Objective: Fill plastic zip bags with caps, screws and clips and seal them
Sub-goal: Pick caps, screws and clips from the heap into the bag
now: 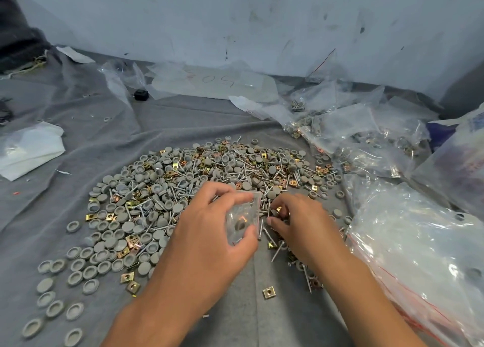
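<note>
The small clear plastic zip bag (242, 219), holding a grey cap and a brass-coloured clip, is gripped by the left hand (209, 231). The right hand (301, 226) pinches a brass-coloured square metal clip (278, 210) just beside it. Beyond both hands spreads a pile of round grey plastic caps, steel screws and clips (204, 168) on grey cloth (78, 142). Farther off, a clear plastic sheet (214, 82) reads "50".
</note>
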Demonstrator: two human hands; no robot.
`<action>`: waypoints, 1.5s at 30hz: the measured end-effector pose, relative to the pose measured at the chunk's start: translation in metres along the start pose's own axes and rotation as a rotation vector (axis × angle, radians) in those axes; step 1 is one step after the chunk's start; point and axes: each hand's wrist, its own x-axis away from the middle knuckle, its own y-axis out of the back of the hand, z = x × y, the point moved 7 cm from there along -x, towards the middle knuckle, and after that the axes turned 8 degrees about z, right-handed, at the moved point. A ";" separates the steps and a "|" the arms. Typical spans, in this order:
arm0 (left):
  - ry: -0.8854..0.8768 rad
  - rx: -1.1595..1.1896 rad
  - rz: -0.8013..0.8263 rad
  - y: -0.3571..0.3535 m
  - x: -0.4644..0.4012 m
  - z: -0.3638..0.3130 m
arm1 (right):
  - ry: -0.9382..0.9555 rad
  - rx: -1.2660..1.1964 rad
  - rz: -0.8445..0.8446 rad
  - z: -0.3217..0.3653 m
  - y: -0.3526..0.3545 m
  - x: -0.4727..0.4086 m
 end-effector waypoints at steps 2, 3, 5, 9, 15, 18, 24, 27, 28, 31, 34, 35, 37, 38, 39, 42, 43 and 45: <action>0.002 -0.006 0.001 0.000 0.000 0.001 | 0.008 0.014 -0.014 -0.001 0.001 0.001; 0.003 -0.006 0.004 0.000 0.001 0.002 | 0.013 -0.012 -0.030 -0.002 0.004 0.001; 0.003 -0.010 0.006 0.000 0.001 0.003 | 0.024 -0.166 -0.102 -0.004 0.017 0.004; -0.007 -0.011 0.000 -0.003 0.000 0.002 | 0.267 -0.614 -0.299 0.022 0.055 0.024; -0.010 -0.019 0.014 -0.004 -0.002 0.001 | 0.536 -0.436 -0.295 0.069 0.051 0.049; -0.003 -0.006 0.003 -0.002 0.000 0.001 | 0.541 -0.400 -0.291 0.069 0.047 0.048; 0.023 0.025 -0.051 0.008 0.000 0.002 | 0.143 -0.350 -0.117 0.022 0.032 0.020; 0.036 0.038 -0.062 0.012 -0.001 0.003 | 0.024 -0.051 0.066 0.021 0.002 0.015; 0.040 0.039 -0.063 0.012 -0.002 0.003 | 0.003 0.038 0.093 0.022 -0.004 0.015; 0.047 0.034 -0.065 0.013 -0.002 0.004 | -0.052 0.139 0.091 0.025 -0.008 0.015; 0.051 0.028 -0.060 0.014 -0.001 0.003 | -0.117 0.150 0.108 0.022 -0.009 0.016; 0.051 0.028 -0.059 0.014 -0.001 0.003 | -0.131 0.148 0.112 0.021 -0.009 0.016; 0.052 0.029 -0.057 0.014 -0.001 0.003 | -0.127 0.122 0.111 0.021 -0.009 0.015; 0.052 0.031 -0.058 0.014 -0.002 0.002 | -0.120 0.109 0.108 0.022 -0.009 0.015; 0.051 0.035 -0.059 0.014 -0.002 0.002 | -0.114 0.104 0.109 0.024 -0.009 0.015; 0.051 0.037 -0.056 0.014 -0.002 0.001 | -0.105 0.105 0.139 0.027 -0.013 0.016; 0.051 0.034 -0.056 0.013 -0.001 0.001 | -0.104 0.097 0.152 0.027 -0.014 0.017; 0.051 0.028 -0.054 0.013 -0.001 0.001 | -0.098 0.100 0.167 0.026 -0.016 0.018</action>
